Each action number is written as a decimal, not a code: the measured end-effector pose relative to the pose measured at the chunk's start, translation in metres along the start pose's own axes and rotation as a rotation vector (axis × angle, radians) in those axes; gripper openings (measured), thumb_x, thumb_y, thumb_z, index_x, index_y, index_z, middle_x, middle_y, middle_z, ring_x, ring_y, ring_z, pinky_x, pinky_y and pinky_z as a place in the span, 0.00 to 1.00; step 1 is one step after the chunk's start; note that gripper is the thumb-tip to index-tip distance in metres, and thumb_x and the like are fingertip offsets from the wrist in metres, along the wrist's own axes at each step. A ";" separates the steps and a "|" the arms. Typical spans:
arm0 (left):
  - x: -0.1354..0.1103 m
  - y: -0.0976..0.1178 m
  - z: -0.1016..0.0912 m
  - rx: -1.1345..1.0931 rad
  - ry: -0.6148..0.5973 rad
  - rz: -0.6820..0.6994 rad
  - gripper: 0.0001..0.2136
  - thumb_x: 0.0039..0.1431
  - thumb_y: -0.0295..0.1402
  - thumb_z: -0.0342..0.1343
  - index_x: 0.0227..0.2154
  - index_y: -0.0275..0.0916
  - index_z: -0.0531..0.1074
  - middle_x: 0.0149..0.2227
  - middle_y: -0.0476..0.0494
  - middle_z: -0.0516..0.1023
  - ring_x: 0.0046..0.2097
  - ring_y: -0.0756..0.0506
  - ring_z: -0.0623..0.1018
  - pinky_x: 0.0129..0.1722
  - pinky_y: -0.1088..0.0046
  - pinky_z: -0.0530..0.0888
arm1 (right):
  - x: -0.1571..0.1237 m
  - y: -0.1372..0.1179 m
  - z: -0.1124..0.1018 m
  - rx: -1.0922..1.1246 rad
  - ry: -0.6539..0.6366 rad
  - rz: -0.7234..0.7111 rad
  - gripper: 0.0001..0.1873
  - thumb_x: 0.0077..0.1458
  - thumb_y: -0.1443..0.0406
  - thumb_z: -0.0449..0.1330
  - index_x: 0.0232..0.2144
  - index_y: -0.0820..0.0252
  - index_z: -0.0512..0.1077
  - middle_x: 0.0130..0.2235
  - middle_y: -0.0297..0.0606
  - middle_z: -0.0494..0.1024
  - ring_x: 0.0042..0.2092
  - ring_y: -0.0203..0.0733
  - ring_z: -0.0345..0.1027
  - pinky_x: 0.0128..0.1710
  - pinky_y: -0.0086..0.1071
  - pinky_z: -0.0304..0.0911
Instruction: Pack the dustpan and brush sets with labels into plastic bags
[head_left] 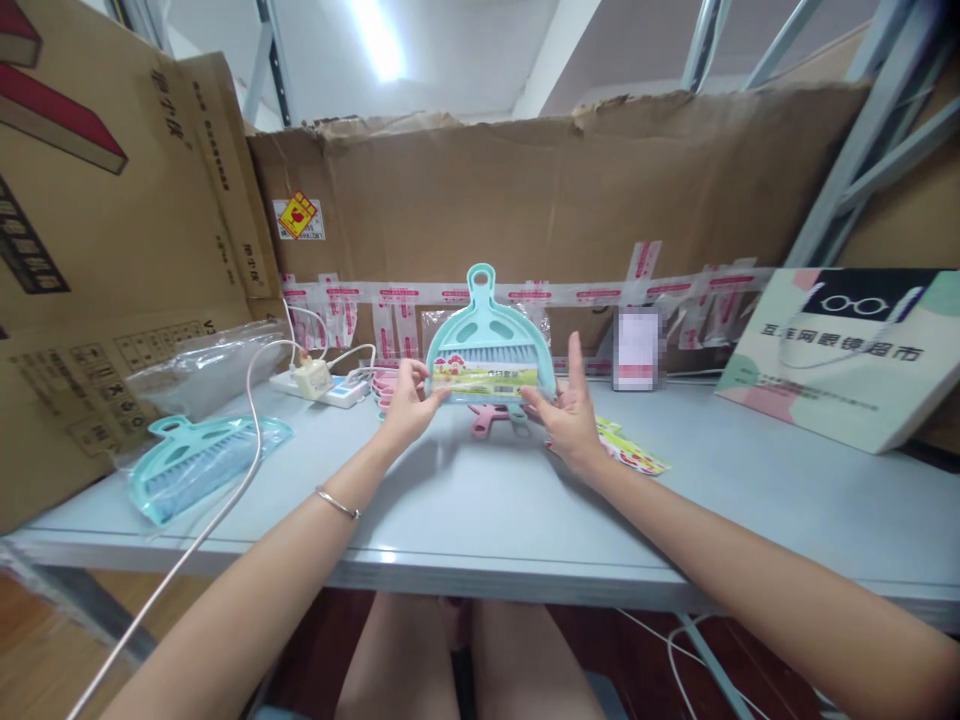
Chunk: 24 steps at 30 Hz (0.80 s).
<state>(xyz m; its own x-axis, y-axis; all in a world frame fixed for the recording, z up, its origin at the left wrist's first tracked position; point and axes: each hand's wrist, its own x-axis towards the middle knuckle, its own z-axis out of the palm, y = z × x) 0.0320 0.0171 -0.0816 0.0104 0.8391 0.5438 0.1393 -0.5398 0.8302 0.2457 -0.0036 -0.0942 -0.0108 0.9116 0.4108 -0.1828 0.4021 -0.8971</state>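
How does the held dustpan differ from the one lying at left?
The held dustpan is upright between left hand and right hand; the lying dustpan rests on the table. A printed card crosses the held dustpan's front; none shows on the lying dustpan. Both are turquoise and have brushes.

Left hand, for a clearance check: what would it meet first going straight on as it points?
The turquoise dustpan, pinched at its edge by the left hand; past that, probably the cardboard, though depth is unclear.

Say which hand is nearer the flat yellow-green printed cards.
Right hand: just left of the cards; the left hand is farther, at the left edge of the held turquoise plastic dustpan.
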 end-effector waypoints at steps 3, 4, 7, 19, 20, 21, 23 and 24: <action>0.003 -0.002 -0.009 -0.153 -0.127 -0.044 0.31 0.43 0.31 0.64 0.47 0.43 0.52 0.42 0.46 0.73 0.40 0.48 0.76 0.41 0.72 0.71 | 0.003 0.003 -0.003 0.039 0.061 -0.018 0.55 0.39 0.62 0.67 0.63 0.44 0.41 0.45 0.33 0.77 0.43 0.39 0.71 0.43 0.34 0.68; 0.004 -0.002 -0.013 -0.162 -0.186 -0.072 0.34 0.42 0.30 0.65 0.49 0.43 0.51 0.43 0.44 0.74 0.42 0.48 0.76 0.43 0.70 0.71 | 0.005 0.005 -0.005 0.022 0.027 0.015 0.51 0.37 0.62 0.68 0.61 0.49 0.49 0.41 0.33 0.78 0.41 0.40 0.72 0.43 0.35 0.67; 0.006 -0.005 -0.026 -0.064 -0.370 -0.174 0.31 0.37 0.29 0.67 0.47 0.37 0.62 0.42 0.40 0.76 0.45 0.44 0.75 0.46 0.68 0.69 | 0.010 0.014 -0.009 -0.112 -0.112 0.110 0.31 0.32 0.62 0.70 0.43 0.60 0.71 0.35 0.37 0.79 0.38 0.42 0.72 0.44 0.38 0.65; 0.010 -0.006 -0.036 0.085 -0.524 -0.263 0.21 0.40 0.33 0.64 0.40 0.32 0.71 0.44 0.38 0.77 0.45 0.43 0.75 0.48 0.65 0.69 | 0.016 0.028 -0.021 -0.243 -0.262 0.105 0.23 0.39 0.61 0.66 0.40 0.60 0.70 0.41 0.39 0.78 0.43 0.43 0.70 0.49 0.42 0.62; 0.010 -0.006 -0.036 0.081 -0.530 -0.267 0.21 0.41 0.33 0.63 0.42 0.32 0.71 0.45 0.38 0.77 0.44 0.43 0.75 0.47 0.65 0.69 | 0.016 0.029 -0.021 -0.242 -0.259 0.106 0.22 0.40 0.61 0.65 0.40 0.61 0.69 0.41 0.38 0.78 0.42 0.43 0.71 0.48 0.41 0.63; 0.009 -0.005 -0.036 0.085 -0.533 -0.271 0.22 0.42 0.34 0.63 0.43 0.33 0.70 0.45 0.38 0.77 0.44 0.44 0.75 0.45 0.66 0.70 | 0.016 0.029 -0.021 -0.242 -0.252 0.113 0.22 0.41 0.60 0.65 0.41 0.61 0.69 0.41 0.38 0.78 0.42 0.43 0.71 0.46 0.41 0.64; 0.008 -0.003 -0.035 0.122 -0.523 -0.290 0.22 0.44 0.35 0.62 0.43 0.34 0.70 0.44 0.39 0.77 0.41 0.45 0.75 0.38 0.70 0.71 | 0.016 0.028 -0.021 -0.239 -0.239 0.141 0.23 0.42 0.59 0.64 0.41 0.60 0.68 0.41 0.39 0.78 0.40 0.44 0.71 0.41 0.39 0.67; 0.007 -0.002 -0.034 0.148 -0.515 -0.305 0.21 0.44 0.36 0.61 0.43 0.34 0.70 0.43 0.40 0.77 0.39 0.45 0.75 0.35 0.71 0.71 | 0.016 0.027 -0.021 -0.234 -0.232 0.157 0.23 0.43 0.58 0.63 0.42 0.60 0.68 0.41 0.39 0.78 0.40 0.44 0.72 0.38 0.38 0.68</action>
<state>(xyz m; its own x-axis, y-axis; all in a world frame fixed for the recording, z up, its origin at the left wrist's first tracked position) -0.0024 0.0221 -0.0752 0.4198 0.8989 0.1251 0.3466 -0.2863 0.8932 0.2610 0.0234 -0.1154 -0.2490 0.9309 0.2673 0.0682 0.2922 -0.9539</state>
